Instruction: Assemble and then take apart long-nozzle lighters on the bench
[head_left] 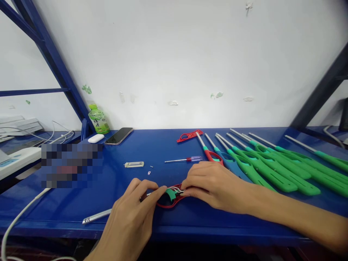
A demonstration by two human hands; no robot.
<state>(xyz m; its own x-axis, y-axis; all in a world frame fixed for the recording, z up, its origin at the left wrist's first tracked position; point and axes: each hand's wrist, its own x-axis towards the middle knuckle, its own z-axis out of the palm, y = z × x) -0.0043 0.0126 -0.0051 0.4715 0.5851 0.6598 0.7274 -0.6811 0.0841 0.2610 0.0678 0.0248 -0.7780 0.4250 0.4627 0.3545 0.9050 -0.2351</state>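
Between my hands, near the table's front edge, lies an opened long-neck lighter with a red half-shell (167, 206). A green trigger (171, 194) and thin pale wires (178, 189) show inside it. My left hand (136, 214) is closed around its neck end, and the metal tube (97, 216) sticks out to the left behind that hand. With thumb and fingers pressed together, my right hand (209, 183) grips the shell's other end near the wires and a dark part. My fingertips hide much of both ends.
Several green lighters (282, 177) lie at the right, with a blue one (236, 166) and a red one (212, 155). Behind my hands are a screwdriver (194, 158), a loose red shell (190, 136), a clear fuel tank (134, 164), a phone (119, 136) and a bottle (99, 121).
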